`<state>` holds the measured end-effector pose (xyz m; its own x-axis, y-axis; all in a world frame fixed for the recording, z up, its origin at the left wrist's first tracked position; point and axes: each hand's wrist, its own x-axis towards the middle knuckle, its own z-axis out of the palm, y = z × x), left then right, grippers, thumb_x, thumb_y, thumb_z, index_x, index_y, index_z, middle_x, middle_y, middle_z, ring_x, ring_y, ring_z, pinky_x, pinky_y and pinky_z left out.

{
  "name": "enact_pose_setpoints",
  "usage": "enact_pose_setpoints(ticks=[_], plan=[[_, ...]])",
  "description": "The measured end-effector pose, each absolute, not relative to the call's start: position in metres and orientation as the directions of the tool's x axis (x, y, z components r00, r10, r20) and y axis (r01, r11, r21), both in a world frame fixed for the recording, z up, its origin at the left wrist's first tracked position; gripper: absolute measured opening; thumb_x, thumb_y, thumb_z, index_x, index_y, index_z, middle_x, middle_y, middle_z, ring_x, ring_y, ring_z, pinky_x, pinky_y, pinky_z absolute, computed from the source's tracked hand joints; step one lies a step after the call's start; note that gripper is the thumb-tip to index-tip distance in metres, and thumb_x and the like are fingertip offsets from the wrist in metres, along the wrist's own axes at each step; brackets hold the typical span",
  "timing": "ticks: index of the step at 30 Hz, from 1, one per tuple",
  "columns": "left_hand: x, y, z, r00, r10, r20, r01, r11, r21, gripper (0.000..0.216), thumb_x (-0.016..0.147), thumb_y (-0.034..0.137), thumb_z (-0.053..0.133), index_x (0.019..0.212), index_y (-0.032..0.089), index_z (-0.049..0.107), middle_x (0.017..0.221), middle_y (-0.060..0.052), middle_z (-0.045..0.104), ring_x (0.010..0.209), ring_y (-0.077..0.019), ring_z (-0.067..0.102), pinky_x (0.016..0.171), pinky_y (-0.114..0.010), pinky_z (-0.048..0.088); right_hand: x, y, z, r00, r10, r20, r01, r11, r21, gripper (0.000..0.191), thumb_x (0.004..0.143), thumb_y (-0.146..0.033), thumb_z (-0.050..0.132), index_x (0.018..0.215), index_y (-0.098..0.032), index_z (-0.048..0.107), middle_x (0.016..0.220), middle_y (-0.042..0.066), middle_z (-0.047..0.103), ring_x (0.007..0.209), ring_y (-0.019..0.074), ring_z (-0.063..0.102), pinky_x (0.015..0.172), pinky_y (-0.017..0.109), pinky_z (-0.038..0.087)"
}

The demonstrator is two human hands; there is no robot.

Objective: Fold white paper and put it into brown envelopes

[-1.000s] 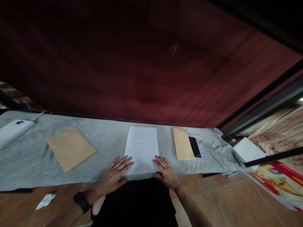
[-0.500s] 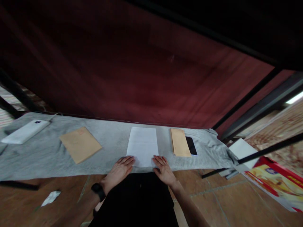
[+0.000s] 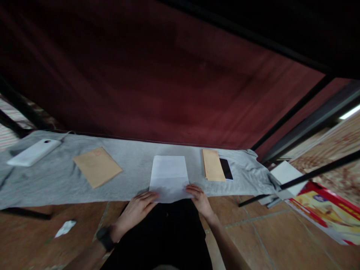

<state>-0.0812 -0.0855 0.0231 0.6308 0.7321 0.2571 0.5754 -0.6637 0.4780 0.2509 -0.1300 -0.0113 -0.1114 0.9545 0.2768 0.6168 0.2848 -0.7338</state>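
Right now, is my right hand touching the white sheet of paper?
Touching. The head view shows the right hand, fingers curled over the near right corner of the white sheet of paper.

A black garment [image 3: 168, 240] covers the torso and lap, a black watch-like band [image 3: 104, 237] circles the left wrist, and both forearms are sleeveless down to the left hand [image 3: 135, 210] and right hand [image 3: 200, 200].
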Motion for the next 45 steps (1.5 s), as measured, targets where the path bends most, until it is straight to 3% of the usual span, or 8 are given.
enact_pose_setpoints(ticks=[6, 11, 16, 22, 27, 31, 36, 45], plan=[[-0.087, -0.052, 0.010, 0.475, 0.831, 0.288, 0.556, -0.538, 0.634, 0.048, 0.081, 0.016, 0.056, 0.128, 0.025, 0.064, 0.131, -0.006, 0.066, 0.124, -0.0224, 0.059, 0.108, -0.043, 0.047, 0.248, -0.122, -0.001, 0.000, 0.980, 0.197, 0.466, 0.175, -0.867, 0.033, 0.083, -0.014, 0.053, 0.104, -0.026, 0.075, 0.112, 0.004, 0.074, 0.110, 0.0224, 0.067, 0.102, 0.042, 0.051], [-0.083, -0.024, -0.007, 0.536, 0.807, 0.247, 0.528, -0.549, 0.647, 0.040, 0.083, 0.014, 0.053, 0.115, 0.028, 0.072, 0.131, -0.004, 0.067, 0.127, -0.0230, 0.057, 0.111, -0.048, 0.044, 0.250, -0.112, -0.003, -0.018, 0.983, 0.182, 0.446, 0.171, -0.878, 0.043, 0.075, -0.009, 0.050, 0.106, -0.027, 0.074, 0.117, 0.004, 0.072, 0.114, 0.0224, 0.065, 0.105, 0.043, 0.049], [-0.081, -0.014, -0.008, 0.522, 0.825, 0.218, 0.549, -0.520, 0.654, 0.043, 0.083, 0.011, 0.049, 0.115, 0.028, 0.073, 0.128, -0.004, 0.068, 0.122, -0.0211, 0.061, 0.109, -0.044, 0.045, 0.254, -0.100, -0.008, -0.003, 0.985, 0.173, 0.456, 0.155, -0.876, 0.041, 0.076, -0.011, 0.049, 0.104, -0.026, 0.075, 0.116, 0.005, 0.072, 0.112, 0.0218, 0.066, 0.104, 0.042, 0.049], [-0.079, 0.007, -0.014, 0.392, 0.905, 0.164, 0.567, -0.378, 0.732, 0.030, 0.086, 0.029, 0.051, 0.104, 0.021, 0.075, 0.107, -0.006, 0.075, 0.104, -0.0227, 0.068, 0.097, -0.039, 0.053, 0.254, -0.075, -0.010, 0.103, 0.980, 0.173, 0.460, 0.107, -0.881, 0.023, 0.087, -0.026, 0.055, 0.099, -0.022, 0.074, 0.107, 0.007, 0.075, 0.105, 0.0238, 0.068, 0.096, 0.040, 0.053], [-0.073, 0.017, -0.020, 0.306, 0.936, 0.176, 0.589, -0.331, 0.737, 0.032, 0.090, 0.044, 0.050, 0.092, 0.021, 0.072, 0.098, -0.006, 0.075, 0.092, -0.0221, 0.069, 0.087, -0.035, 0.054, 0.251, -0.053, -0.014, 0.175, 0.973, 0.149, 0.526, 0.035, -0.850, 0.025, 0.091, -0.038, 0.054, 0.092, -0.021, 0.073, 0.095, 0.006, 0.076, 0.091, 0.0230, 0.071, 0.085, 0.035, 0.056], [-0.065, 0.022, -0.020, 0.189, 0.971, 0.148, 0.620, -0.234, 0.749, 0.036, 0.089, 0.043, 0.051, 0.109, 0.019, 0.068, 0.088, -0.004, 0.071, 0.080, -0.0189, 0.066, 0.076, -0.030, 0.053, 0.248, -0.036, -0.019, 0.207, 0.958, 0.196, 0.641, 0.018, -0.767, 0.027, 0.094, -0.038, 0.050, 0.095, -0.022, 0.071, 0.096, 0.006, 0.076, 0.090, 0.0225, 0.070, 0.083, 0.034, 0.055], [-0.055, 0.027, -0.011, 0.126, 0.988, 0.089, 0.655, -0.150, 0.740, 0.054, 0.089, 0.038, 0.051, 0.139, 0.019, 0.050, 0.081, 0.001, 0.067, 0.071, -0.0163, 0.063, 0.069, -0.028, 0.050, 0.243, -0.020, -0.024, 0.210, 0.948, 0.238, 0.702, 0.024, -0.712, 0.027, 0.096, -0.030, 0.046, 0.108, -0.022, 0.068, 0.103, 0.007, 0.074, 0.093, 0.0220, 0.070, 0.085, 0.033, 0.054], [-0.041, 0.024, -0.002, 0.129, 0.991, 0.035, 0.857, -0.129, 0.498, 0.052, 0.095, 0.029, 0.044, 0.146, 0.017, 0.044, 0.099, -0.008, 0.070, 0.088, -0.0212, 0.067, 0.078, -0.031, 0.050, 0.232, -0.016, -0.029, 0.182, 0.958, 0.224, 0.871, -0.051, -0.489, 0.038, 0.095, -0.020, 0.045, 0.131, -0.018, 0.057, 0.116, 0.012, 0.069, 0.108, 0.0271, 0.062, 0.100, 0.044, 0.042]])
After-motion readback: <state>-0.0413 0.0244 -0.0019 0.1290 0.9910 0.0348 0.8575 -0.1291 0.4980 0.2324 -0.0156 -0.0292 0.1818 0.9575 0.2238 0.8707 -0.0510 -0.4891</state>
